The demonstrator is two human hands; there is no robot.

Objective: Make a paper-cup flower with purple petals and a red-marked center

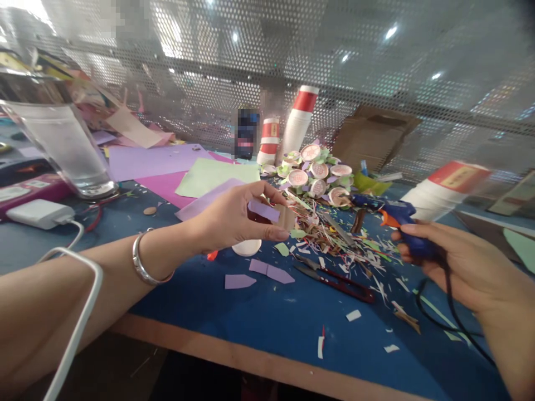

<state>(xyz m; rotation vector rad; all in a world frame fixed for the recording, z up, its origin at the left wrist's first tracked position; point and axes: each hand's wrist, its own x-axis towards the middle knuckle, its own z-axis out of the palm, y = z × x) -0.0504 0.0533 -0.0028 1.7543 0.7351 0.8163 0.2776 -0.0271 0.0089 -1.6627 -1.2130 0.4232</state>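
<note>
My left hand (234,218) pinches a small lilac paper piece (264,211) with a brown cardboard scrap (286,217) against it, above the blue table (259,312). A silver bangle sits on that wrist. My right hand (455,262) grips a blue hot glue gun (397,220) with an orange trigger, its nozzle pointing left toward the paper piece. The gun's black cord (443,312) trails down to the right. A pile of round paper-cup flowers (317,172) lies behind the hands.
Red-handled scissors (334,275) and paper shreds (334,234) lie between the hands. Lilac cut pieces (259,273) lie near the front edge. A glass (62,145), white charger (39,213), coloured paper sheets (184,167), stacked paper cups (298,122) and a perforated screen (376,55) stand behind.
</note>
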